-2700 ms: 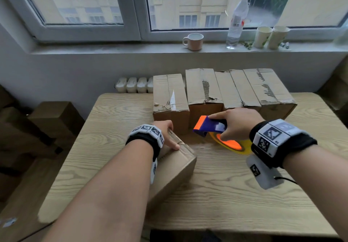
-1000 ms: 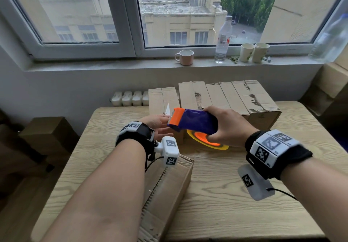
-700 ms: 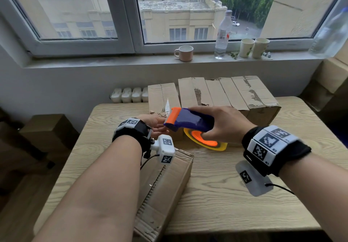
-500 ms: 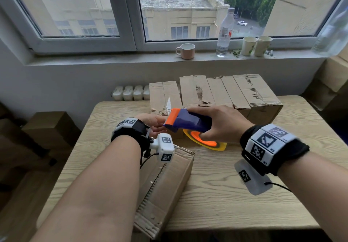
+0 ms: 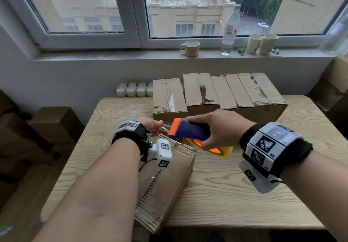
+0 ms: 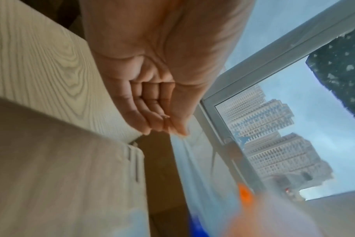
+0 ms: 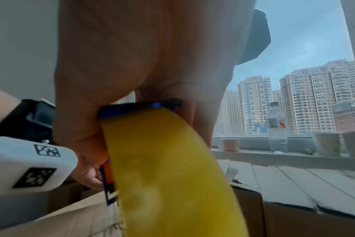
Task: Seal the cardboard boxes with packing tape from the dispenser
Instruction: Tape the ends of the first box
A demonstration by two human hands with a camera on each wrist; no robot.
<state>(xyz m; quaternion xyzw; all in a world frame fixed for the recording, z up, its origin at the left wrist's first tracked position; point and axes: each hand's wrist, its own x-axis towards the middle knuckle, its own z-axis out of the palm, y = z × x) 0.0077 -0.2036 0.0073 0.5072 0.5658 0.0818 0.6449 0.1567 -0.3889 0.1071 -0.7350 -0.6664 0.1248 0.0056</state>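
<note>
My right hand (image 5: 211, 128) grips a tape dispenser (image 5: 190, 132) with a blue body, an orange mouth and a yellow wheel cover (image 7: 162, 176), and holds it just above the far end of a long cardboard box (image 5: 169, 176). My left hand (image 5: 156, 127) is at the dispenser's mouth. In the left wrist view its fingertips (image 6: 178, 129) pinch the end of a clear tape strip (image 6: 192, 160) that runs back to the blurred orange mouth (image 6: 243, 195). The box lies lengthwise toward me and overhangs the table's near edge.
A row of several cardboard boxes (image 5: 216, 93) stands at the back of the wooden table (image 5: 235, 194). A mug (image 5: 190, 48), a water bottle (image 5: 229, 31) and two paper cups (image 5: 261, 44) sit on the windowsill. More boxes are stacked on the floor at left (image 5: 52, 125).
My left hand has left the top of the near box and risen to the dispenser's mouth, where it now pinches the tape. My right hand has lifted the dispenser off the table.
</note>
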